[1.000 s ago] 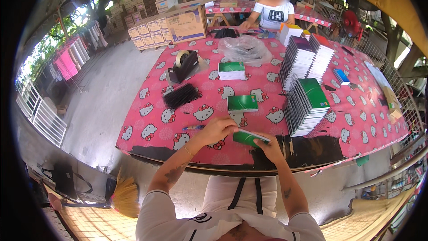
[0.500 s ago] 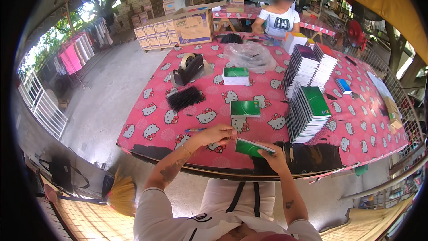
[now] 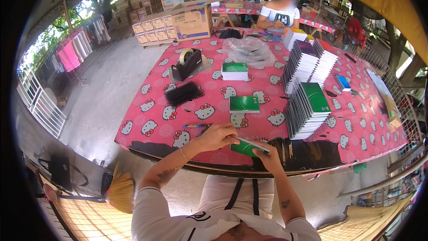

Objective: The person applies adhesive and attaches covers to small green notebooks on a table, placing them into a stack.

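Right hand (image 3: 268,157) clasps the green notebook (image 3: 242,147) at its right end; left hand (image 3: 218,137), half-curled, meets its left corner, can't tell if gripping.

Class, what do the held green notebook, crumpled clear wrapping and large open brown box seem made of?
Held rectangular green notebook: probably paper with smooth card cover; flat shape and thin pale edge suggest it, gloss uncertain.
Crumpled clear plastic-looking wrapping: likely thin shiny film; see-through, with bright creases.
Large open brown box: apparently matte cardboard; stiff flaps, dull brown sides.
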`<state>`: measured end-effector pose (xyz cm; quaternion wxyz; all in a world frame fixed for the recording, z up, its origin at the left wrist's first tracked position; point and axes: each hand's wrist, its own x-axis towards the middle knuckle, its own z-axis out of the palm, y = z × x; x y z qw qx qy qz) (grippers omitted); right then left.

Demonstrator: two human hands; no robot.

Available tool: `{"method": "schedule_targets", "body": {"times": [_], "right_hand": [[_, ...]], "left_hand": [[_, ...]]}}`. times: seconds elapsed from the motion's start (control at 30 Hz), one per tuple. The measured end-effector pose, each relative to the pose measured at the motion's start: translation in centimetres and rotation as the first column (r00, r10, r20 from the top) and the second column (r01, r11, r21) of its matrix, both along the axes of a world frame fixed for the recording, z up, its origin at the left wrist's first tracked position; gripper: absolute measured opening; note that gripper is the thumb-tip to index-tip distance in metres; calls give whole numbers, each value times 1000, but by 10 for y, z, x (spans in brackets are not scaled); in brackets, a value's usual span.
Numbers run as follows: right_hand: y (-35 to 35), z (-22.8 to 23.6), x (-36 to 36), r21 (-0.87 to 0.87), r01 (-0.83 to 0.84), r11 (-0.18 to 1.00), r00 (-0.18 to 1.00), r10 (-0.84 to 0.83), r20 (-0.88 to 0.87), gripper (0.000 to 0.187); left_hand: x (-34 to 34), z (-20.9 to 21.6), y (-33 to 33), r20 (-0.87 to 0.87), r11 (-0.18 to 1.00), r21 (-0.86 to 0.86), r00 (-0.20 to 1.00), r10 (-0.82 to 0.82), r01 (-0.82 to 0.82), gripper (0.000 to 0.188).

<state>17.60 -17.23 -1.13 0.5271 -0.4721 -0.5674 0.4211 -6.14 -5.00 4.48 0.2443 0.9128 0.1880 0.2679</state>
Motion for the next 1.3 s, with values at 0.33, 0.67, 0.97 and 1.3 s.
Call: {"method": "schedule_targets", "body": {"times": [0.33, 0.67, 0.97, 1.3], "right_hand": [[-9, 21, -19, -67, 136, 988, 975, -145, -167, 30], [-14, 8, -13, -50, 124, 991, 979, -131, -154, 33], [-23, 21, -16, -127, 111, 986, 974, -133, -182, 31], [-25, 24, -23, -137, 125, 983, 946, -160, -281, 33]], "left_hand": [[28, 11, -39, 34, 760, 512, 893, 448, -400, 66], [17, 5, -26, -253, 924, 268, 906, 340, -273, 45], [20, -17, -73, -116, 781, 520, 878, 465, -345, 65], [25, -48, -98, -168, 828, 442, 876, 453, -344, 85]]}}
